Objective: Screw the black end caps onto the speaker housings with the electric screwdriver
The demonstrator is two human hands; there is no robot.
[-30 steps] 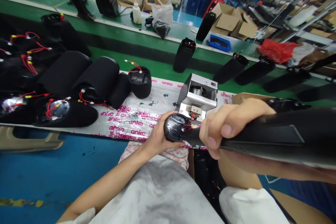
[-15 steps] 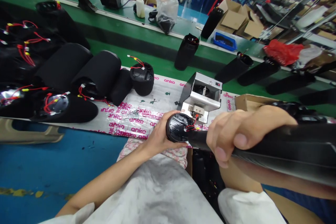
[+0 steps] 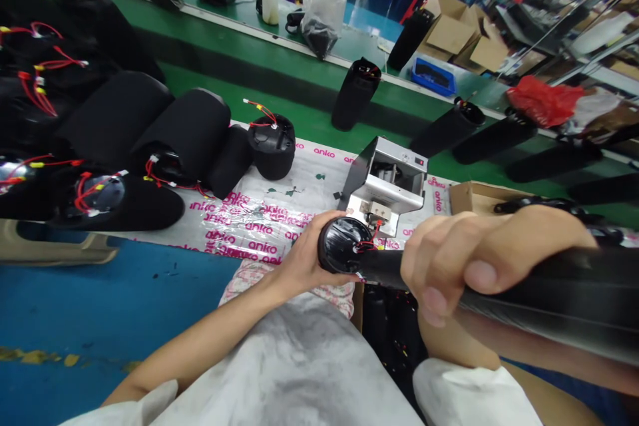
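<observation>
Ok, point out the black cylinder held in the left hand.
The glossy-ended black cylinder beside the silver machine: the left hand wraps its side, while the other cylinders sit apart from that hand.

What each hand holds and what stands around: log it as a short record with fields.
Left hand: grips a round black unit, shiny end up
Right hand: clasps a long black object, its narrow end close to the unit
Contact between the two: cannot tell
Wires: red, at the unit's edge
Beyond the hands: silver machine
Left side: black cylinders
Surface: pale, printed "anko" in pink
</observation>
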